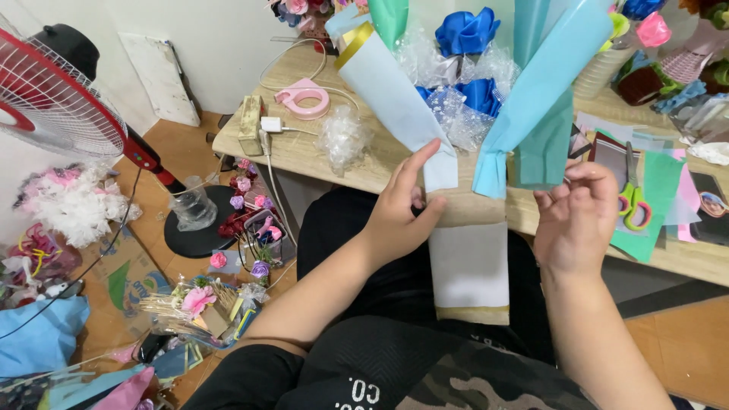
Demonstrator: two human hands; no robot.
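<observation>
My left hand (402, 205) grips the waist of a flower bouquet, thumb and fingers pinching a white wrapping sheet with gold edges (395, 106) that hangs down over my lap. My right hand (577, 216) holds the other side of the bundle, where light blue and teal paper sheets (543, 91) fan upward. Blue ribbon roses (465, 32) sit in clear crinkled cellophane (456, 114) in the middle of the bouquet. The stems are hidden under the wrap.
A wooden table (304, 156) carries a pink tape dispenser (304, 99), a white charger (271, 124), green-handled scissors (634, 199), coloured paper and other flowers. A red standing fan (57, 95) is at left. Small roses, sticks and bags litter the floor.
</observation>
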